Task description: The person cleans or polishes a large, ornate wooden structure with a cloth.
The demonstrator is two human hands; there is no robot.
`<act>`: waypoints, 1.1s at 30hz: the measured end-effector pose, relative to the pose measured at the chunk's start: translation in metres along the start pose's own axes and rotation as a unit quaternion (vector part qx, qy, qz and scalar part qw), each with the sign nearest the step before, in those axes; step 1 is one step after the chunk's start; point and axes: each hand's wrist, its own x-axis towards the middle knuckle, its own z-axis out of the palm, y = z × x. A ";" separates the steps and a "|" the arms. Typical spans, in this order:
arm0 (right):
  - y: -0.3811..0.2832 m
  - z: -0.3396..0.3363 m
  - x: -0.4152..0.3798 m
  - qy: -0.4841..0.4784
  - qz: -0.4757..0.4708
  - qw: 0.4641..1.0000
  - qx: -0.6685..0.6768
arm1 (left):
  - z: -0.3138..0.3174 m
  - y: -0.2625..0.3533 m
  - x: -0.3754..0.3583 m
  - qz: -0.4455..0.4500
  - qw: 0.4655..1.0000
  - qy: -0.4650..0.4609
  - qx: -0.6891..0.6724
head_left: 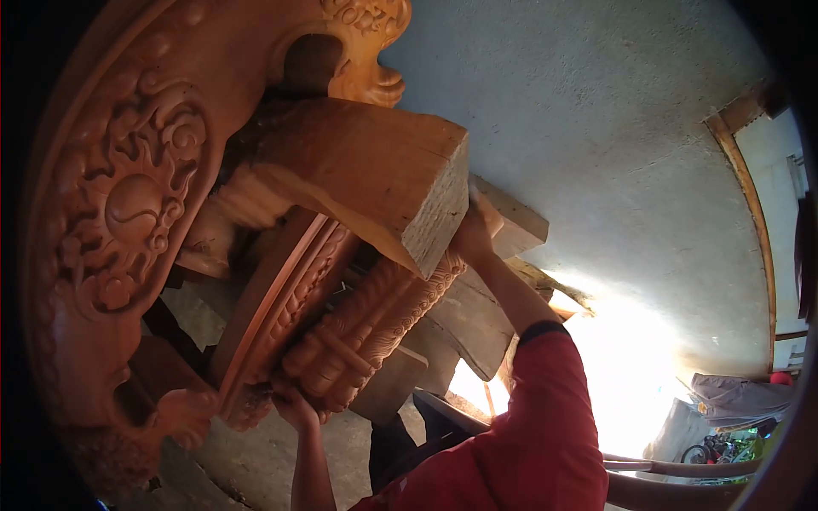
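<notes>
A reddish-brown carved wooden piece (pixel 366 332), with rounded ribs and scrollwork, slants across the middle. My left hand (pixel 297 408) is closed round its lower end, fingers partly hidden beneath. Near its upper end is my right hand (pixel 477 228), closed, with its grip partly hidden by a thick wooden block (pixel 366 162). Just behind that hand lies a pale board (pixel 518 223). Beside the carved piece leans a moulded, beaded wooden rail (pixel 285 298).
A large carved furniture panel (pixel 132 204) fills the left side. Other planks (pixel 464 319) are stacked behind the carved piece. A grey wall (pixel 596 128) rises at the right, with bright light low down. Grey cloth (pixel 740 397) and curved bars (pixel 682 468) are at lower right.
</notes>
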 end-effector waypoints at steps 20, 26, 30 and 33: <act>-0.048 -0.031 -0.023 -0.174 -0.067 0.981 0.053 | -0.001 0.000 0.001 -0.017 1.000 0.010 -0.009; -0.046 0.003 -0.050 -0.104 -0.249 0.953 0.140 | 0.003 -0.003 0.000 0.002 0.998 0.035 -0.053; -0.052 0.011 -0.071 0.044 -0.270 0.958 0.085 | 0.002 -0.004 -0.005 0.015 0.998 0.049 -0.033; -0.082 -0.037 -0.122 -0.106 -0.623 0.774 0.024 | 0.001 0.000 -0.006 -0.015 0.998 0.067 -0.007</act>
